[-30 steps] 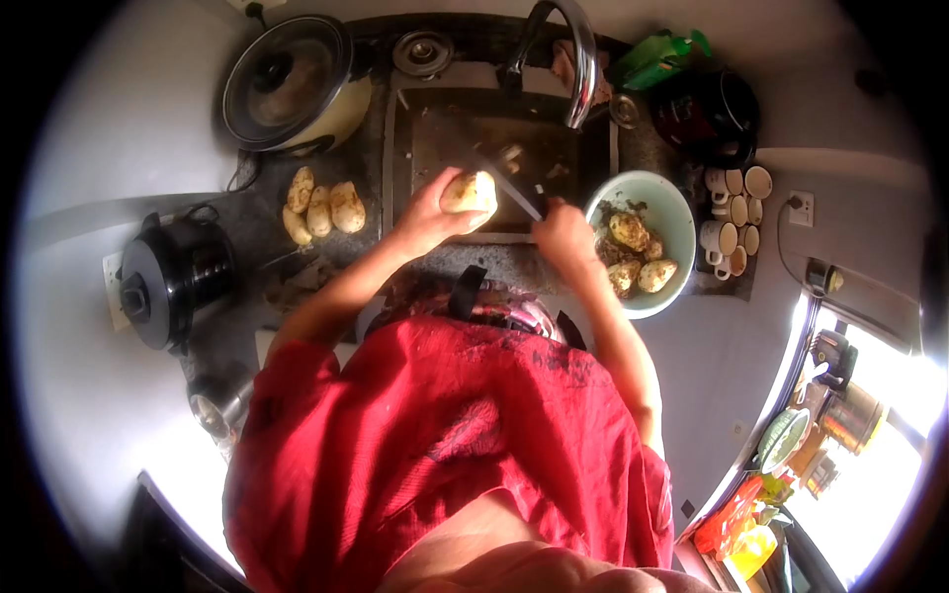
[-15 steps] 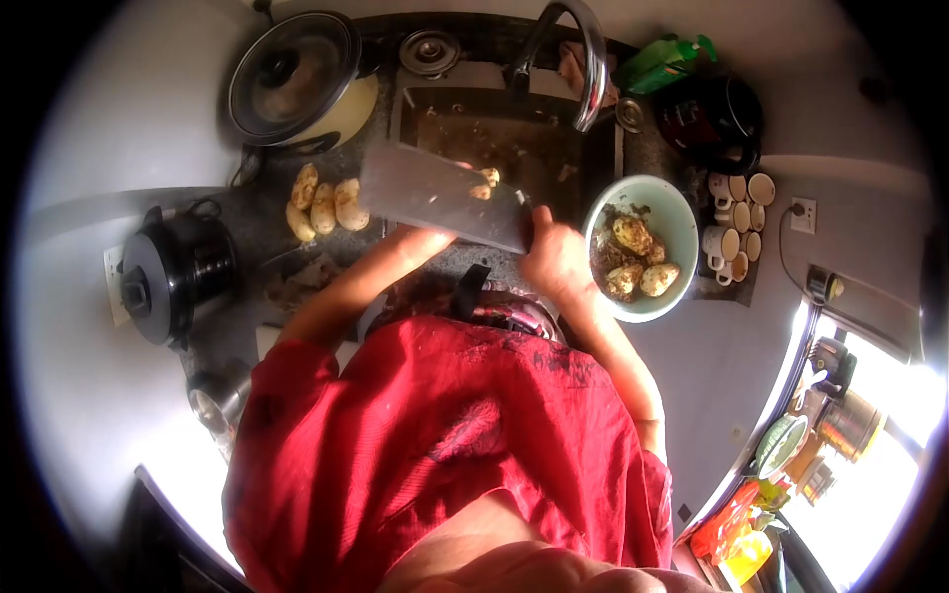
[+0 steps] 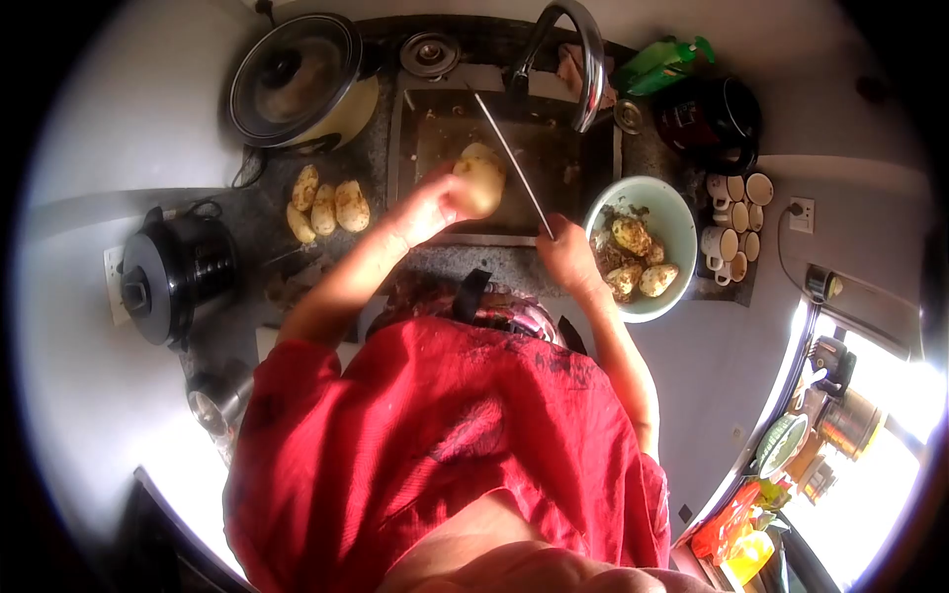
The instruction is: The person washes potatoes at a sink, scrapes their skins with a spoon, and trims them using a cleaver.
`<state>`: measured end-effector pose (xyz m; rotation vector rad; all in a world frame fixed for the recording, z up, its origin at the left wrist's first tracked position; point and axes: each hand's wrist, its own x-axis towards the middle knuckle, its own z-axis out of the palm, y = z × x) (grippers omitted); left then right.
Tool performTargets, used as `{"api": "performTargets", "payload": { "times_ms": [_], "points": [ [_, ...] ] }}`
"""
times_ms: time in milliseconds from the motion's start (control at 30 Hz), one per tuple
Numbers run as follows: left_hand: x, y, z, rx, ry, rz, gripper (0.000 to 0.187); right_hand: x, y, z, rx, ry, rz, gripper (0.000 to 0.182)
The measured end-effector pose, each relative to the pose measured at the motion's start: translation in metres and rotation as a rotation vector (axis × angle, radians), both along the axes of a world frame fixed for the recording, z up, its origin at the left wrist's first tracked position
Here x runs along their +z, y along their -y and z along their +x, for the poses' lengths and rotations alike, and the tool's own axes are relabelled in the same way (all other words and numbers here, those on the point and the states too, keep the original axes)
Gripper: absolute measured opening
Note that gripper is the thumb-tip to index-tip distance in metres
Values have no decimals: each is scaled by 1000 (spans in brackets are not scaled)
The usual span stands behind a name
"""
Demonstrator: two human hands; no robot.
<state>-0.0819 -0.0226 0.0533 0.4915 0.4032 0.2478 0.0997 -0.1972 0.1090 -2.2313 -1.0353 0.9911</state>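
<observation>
My left hand [image 3: 425, 210] is closed around a pale yellow tuber [image 3: 480, 184] with brown patches, holding it above the sink [image 3: 573, 203]. My right hand [image 3: 569, 259] grips the handle of a cleaver [image 3: 512, 158]. Its blade shows nearly edge-on, a thin bright line slanting up and left, just right of the tuber. Close to my right hand stands a light green bowl [image 3: 689, 217] holding several patchy tubers [image 3: 631, 235] and dark scraps. More pale, brown-spotted tubers [image 3: 322, 206] lie on the counter left of the sink.
A curved faucet [image 3: 593, 59] arches over the sink's back edge. A lidded pan [image 3: 297, 79] and a black cooker [image 3: 178, 277] stand left. At right are a green bottle [image 3: 667, 64], a dark pot [image 3: 708, 124], several mugs [image 3: 730, 242] and a wall socket [image 3: 803, 214].
The cleaver has turned from showing its broad face to nearly edge-on. The tuber, mostly hidden behind the blade before, now shows in my left hand. My right hand has shifted slightly right.
</observation>
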Motion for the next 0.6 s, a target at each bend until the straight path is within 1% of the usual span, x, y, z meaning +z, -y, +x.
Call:
{"api": "performTargets", "payload": {
  "times_ms": [33, 67, 133, 167, 200, 267, 300, 333, 400, 467, 533, 567, 600],
  "points": [
    [1, 3, 1, 9, 12, 56, 52, 4, 1, -3, 15, 14, 31, 30],
    [3, 5, 3, 9, 13, 55, 52, 10, 1, -5, 15, 14, 30, 30],
    [13, 9, 9, -11, 29, 191, 54, 26, 0, -11, 71, 83, -55, 31],
    [10, 11, 9, -16, 21, 350, 54, 23, 2, -13, 127, 176, -14, 33],
    [4, 13, 9, -20, 22, 350, 54, 27, 1, -16, 123, 176, -16, 33],
    [-9, 15, 7, 62, -2, 296, 52, 39, -2, -23, 215, 305, -80, 33],
    [-3, 15, 12, 2, -24, 360, 48, 39, -3, -26, 242, 336, -48, 34],
    [6, 15, 14, -2, -22, 360, 48, 39, -3, -29, 238, 337, -50, 34],
    [21, 16, 17, -194, -376, 911, 46, 40, -2, -33, 298, 375, -82, 33],
    [2, 21, 15, -190, -354, 904, 46, 38, -1, -34, 309, 387, -87, 32],
    [-16, 31, 14, 60, -221, 592, 46, 32, 2, -34, 279, 378, -54, 32],
    [-22, 32, 12, 59, -224, 591, 46, 33, 2, -35, 280, 375, -54, 32],
    [-24, 30, 9, 55, -48, 257, 44, 36, 1, -35, 275, 369, -53, 31]
  ]
}}
